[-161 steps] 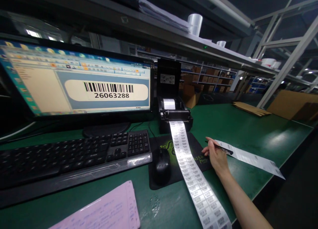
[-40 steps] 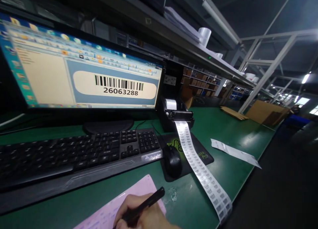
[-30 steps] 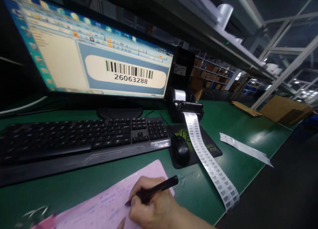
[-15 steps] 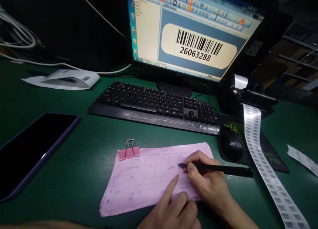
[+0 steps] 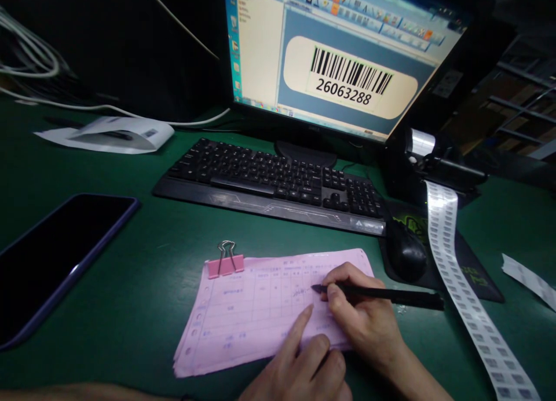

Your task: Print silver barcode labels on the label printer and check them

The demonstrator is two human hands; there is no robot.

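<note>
A black pen (image 5: pixel 403 297) is pinched in my right hand (image 5: pixel 369 320), its tip touching the upper right part of a pink paper form (image 5: pixel 247 325). Handwritten marks show just left of the tip. The form tops a stack of pink sheets, held at the upper left corner by a pink binder clip (image 5: pixel 226 266). My left hand (image 5: pixel 304 369) rests at the stack's lower edge, index finger stretched out onto the paper below the writing. Its other fingers are loosely bent, and I see nothing in them.
Beyond the papers lie a black keyboard (image 5: pixel 269 186) and a monitor (image 5: pixel 351 76) showing a barcode label. A mouse (image 5: pixel 406 253) sits at right, near a label printer (image 5: pixel 430 157) with a long label strip (image 5: pixel 469 308) hanging out. A phone (image 5: pixel 65 256) lies at left, below curled white paper (image 5: pixel 152 135).
The handwriting beside the pen tip looks slightly longer and clearer. Both hands stay nearly in place, and the view has shifted a little.
</note>
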